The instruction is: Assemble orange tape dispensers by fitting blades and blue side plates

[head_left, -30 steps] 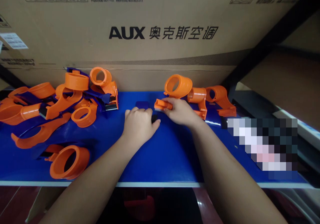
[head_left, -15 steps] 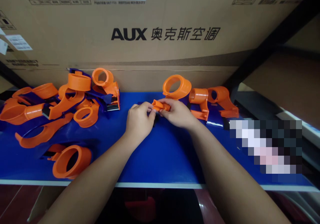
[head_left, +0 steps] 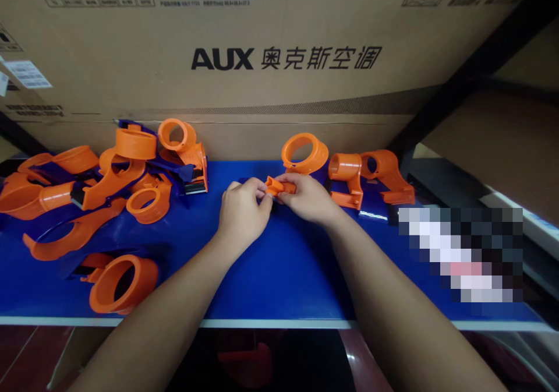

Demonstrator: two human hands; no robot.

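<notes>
Orange piece: the small orange piece (head_left: pixel 273 186) is at the centre of the frame, between the two hands.
Just changed: a second ago the left hand (head_left: pixel 246 208) was apart from it; now both hands meet there, so the piece has support at both ends.
Right fingers: the right hand (head_left: pixel 303 197) pinches the piece's right end.
Left fingers: drawn in narrow, touching its left end; I cannot tell whether they grip.
Around: an orange pile (head_left: pixel 111 188) at left, a lone ring (head_left: pixel 148 284) lower left, ring-ended pieces (head_left: pixel 346 173) right of centre, all on the blue surface (head_left: pixel 279 275).
In the way: the hands hide what lies beneath; a carton (head_left: pixel 218 98) closes the back.
</notes>
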